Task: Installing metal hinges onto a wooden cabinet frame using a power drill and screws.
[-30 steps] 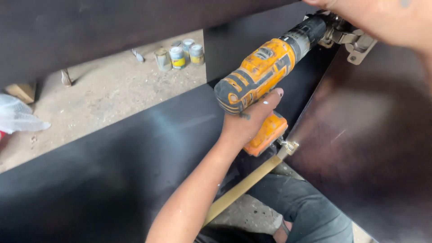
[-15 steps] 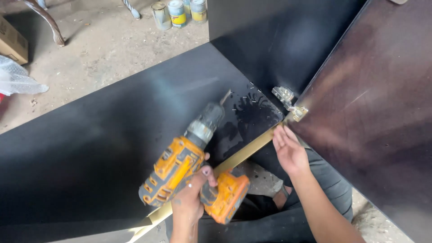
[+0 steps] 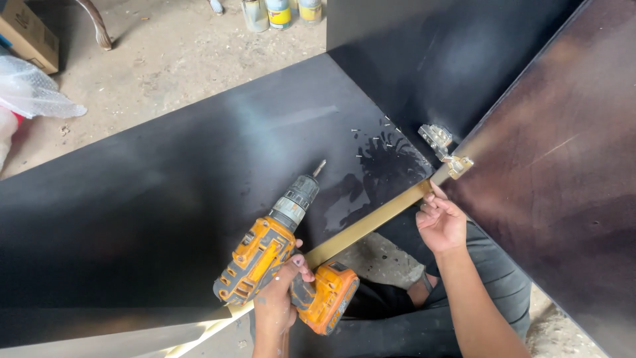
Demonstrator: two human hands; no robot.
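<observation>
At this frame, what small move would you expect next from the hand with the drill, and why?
Probably swinging the orange drill up toward the metal hinge. The left hand holds it low with the bit resting away from the hinge, while the right hand steadies the brown door panel just below it.

At the top we see three small tin cans [image 3: 279,12] standing in a row on the dusty concrete floor [image 3: 172,59]. In the upper left corner we find a brown cardboard box [image 3: 26,33], and just below it a crumpled clear plastic bag [image 3: 33,93]. A curved dark wooden furniture leg [image 3: 98,26] stands near the box.
</observation>
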